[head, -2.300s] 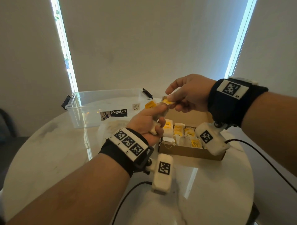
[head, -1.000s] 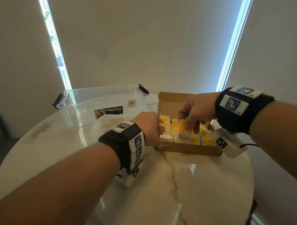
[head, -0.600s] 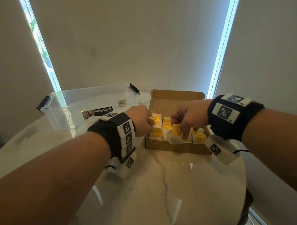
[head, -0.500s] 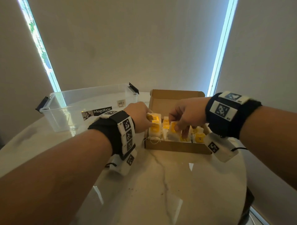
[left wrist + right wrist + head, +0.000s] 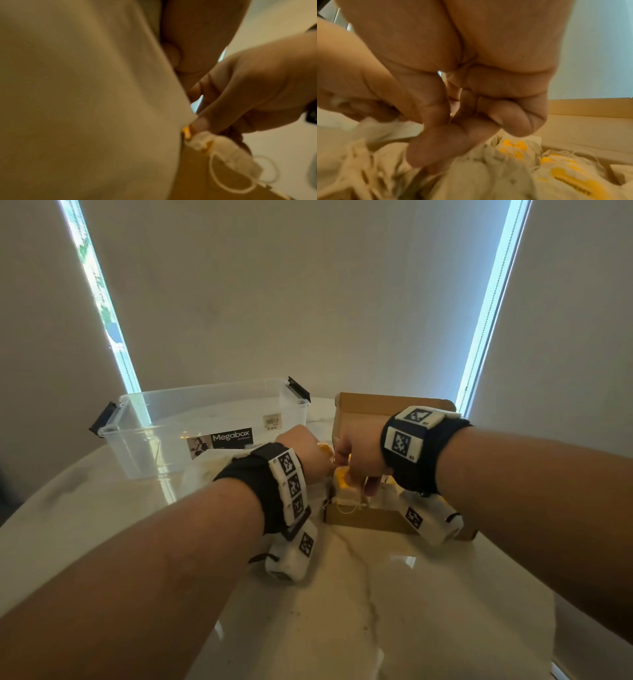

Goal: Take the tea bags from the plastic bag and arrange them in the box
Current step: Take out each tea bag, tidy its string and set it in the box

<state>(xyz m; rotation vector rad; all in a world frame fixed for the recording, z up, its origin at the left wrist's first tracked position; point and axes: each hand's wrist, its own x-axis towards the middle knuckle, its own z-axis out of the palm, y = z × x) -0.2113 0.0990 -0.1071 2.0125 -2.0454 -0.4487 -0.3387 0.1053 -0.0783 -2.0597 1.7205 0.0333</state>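
The brown cardboard box (image 5: 368,517) stands open on the table, lid upright, with several white tea bags (image 5: 346,496) with yellow tags inside. My left hand (image 5: 313,457) is at the box's left end, its fingers curled on a tea bag with a yellow tag (image 5: 325,449). My right hand (image 5: 356,474) reaches down into the box and pinches a tea bag (image 5: 223,147) at the left wall. In the right wrist view the right hand's fingertips (image 5: 429,152) press among the tea bags (image 5: 565,174). The crumpled plastic bag (image 5: 219,470) lies left of my left wrist.
A clear plastic Megabox container (image 5: 205,422) stands at the back left of the round marble table (image 5: 342,611). A string loop (image 5: 267,171) hangs over the box's near wall. Window blinds hang behind the table.
Both hands came down from above the box into it. The right hand has shifted left along the row of tea bags, until it is next to the left hand.
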